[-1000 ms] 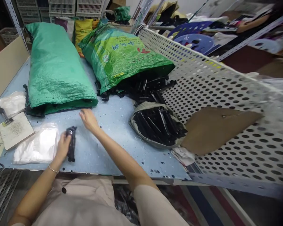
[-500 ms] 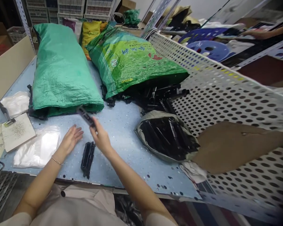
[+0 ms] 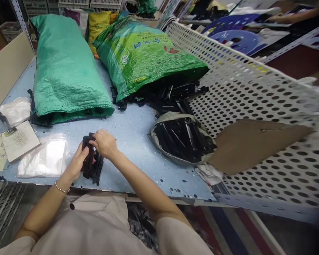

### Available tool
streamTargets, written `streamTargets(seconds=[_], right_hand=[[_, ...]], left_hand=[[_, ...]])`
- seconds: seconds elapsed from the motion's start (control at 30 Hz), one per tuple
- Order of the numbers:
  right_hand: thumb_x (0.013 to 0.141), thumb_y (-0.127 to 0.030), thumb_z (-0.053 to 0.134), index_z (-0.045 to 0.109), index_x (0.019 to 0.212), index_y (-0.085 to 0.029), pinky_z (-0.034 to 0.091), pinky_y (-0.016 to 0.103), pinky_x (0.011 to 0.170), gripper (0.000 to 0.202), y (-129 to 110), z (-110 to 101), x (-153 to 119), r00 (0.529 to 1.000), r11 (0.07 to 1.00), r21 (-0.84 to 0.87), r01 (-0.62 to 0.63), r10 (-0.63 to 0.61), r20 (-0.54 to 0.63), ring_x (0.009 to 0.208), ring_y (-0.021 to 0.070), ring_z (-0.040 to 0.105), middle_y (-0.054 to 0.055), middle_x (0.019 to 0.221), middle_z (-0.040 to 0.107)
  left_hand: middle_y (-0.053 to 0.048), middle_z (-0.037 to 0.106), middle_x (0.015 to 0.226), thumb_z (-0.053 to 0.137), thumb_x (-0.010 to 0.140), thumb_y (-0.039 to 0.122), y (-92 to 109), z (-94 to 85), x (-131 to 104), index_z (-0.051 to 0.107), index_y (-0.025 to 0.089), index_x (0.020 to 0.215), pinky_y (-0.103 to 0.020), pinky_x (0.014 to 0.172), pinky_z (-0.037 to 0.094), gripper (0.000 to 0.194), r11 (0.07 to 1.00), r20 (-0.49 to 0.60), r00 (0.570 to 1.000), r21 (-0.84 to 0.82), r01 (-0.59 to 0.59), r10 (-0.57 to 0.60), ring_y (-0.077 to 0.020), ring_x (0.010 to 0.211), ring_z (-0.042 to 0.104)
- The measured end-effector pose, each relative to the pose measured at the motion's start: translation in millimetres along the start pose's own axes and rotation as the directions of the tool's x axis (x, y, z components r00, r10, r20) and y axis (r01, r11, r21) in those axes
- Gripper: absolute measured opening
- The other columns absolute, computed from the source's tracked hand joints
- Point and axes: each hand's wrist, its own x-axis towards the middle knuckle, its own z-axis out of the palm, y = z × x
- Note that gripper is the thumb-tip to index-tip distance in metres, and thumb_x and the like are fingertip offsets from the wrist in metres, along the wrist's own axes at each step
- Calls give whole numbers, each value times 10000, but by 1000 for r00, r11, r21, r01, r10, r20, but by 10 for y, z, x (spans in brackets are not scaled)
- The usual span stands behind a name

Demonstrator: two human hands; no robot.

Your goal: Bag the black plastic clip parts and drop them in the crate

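Between my two hands is a long black plastic part [image 3: 88, 156], tilted over the blue tabletop near its front edge. My left hand [image 3: 79, 161] is closed around its lower left side, thumb on the face. My right hand [image 3: 104, 143] grips its upper end with bent fingers. Just behind and below it lies another black plastic part [image 3: 98, 170] on the table, partly covered by the held one. To the right, an open grey-green sack [image 3: 162, 156] is filled with similar black parts.
A teal woven sack [image 3: 66, 71] and a bright green printed sack [image 3: 149, 53] lie at the back, black parts spilling from the green one. Clear plastic bags [image 3: 42, 159] and a small white board [image 3: 20, 141] lie left. A perforated white panel [image 3: 244, 92] borders the right.
My right hand has brought the black part down and toward me. My left hand, open before, has closed on it too. The view has shifted slightly.
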Motion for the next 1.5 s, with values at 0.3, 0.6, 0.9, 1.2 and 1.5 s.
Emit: streamTargets(seconds=[0.3, 0.6, 0.9, 1.2, 1.5], right_hand=[[1029, -539, 280, 605, 853, -187, 370, 336, 690, 510, -442, 220, -539, 983, 984, 38, 174, -176, 49, 749, 208, 519, 87, 791, 616], [1055, -477, 217, 607, 975, -196, 409, 298, 721, 487, 25, 363, 284, 933, 978, -5, -210, 202, 299, 864, 207, 616, 83, 949, 691], [1009, -319, 355, 651, 1122, -56, 455, 367, 859, 412, 530, 485, 1367, 748, 762, -276, -586, 640, 179, 1084, 309, 616, 244, 1157, 669], [1037, -401, 352, 568, 1244, -184, 486, 366, 829, 370, -233, 273, -223, 966, 967, 168, 191, -216, 145, 933, 239, 585, 118, 1054, 677], [1045, -462, 274, 615, 846, -194, 392, 315, 694, 477, 13, 350, 133, 989, 1000, -2, 19, -19, 147, 788, 210, 560, 91, 804, 629]], left_hand=[[-14, 604, 919, 581, 890, 600, 30, -157, 186, 397, 278, 1420, -253, 663, 516, 647, 990, -171, 975, 42, -134, 140, -119, 705, 599], [-154, 452, 1476, 424, 992, 474, -639, -394, 254, 386, 212, 1433, -489, 1181, 305, 514, 802, -217, 908, 568, -182, 360, -278, 1406, 403], [-131, 497, 1431, 507, 946, 382, -774, -402, 299, 547, 220, 1344, -485, 1183, 326, 431, 750, -112, 917, 617, -238, 384, -255, 1371, 449], [-74, 618, 1305, 638, 876, 491, -48, -416, 589, 349, 301, 1501, -334, 919, 535, 714, 990, -270, 952, 35, -138, 143, -205, 1084, 646], [-81, 461, 1513, 598, 900, 525, -155, -182, -13, 306, 315, 1546, -376, 897, 568, 739, 961, -193, 960, 229, -156, 202, -301, 1259, 567]])
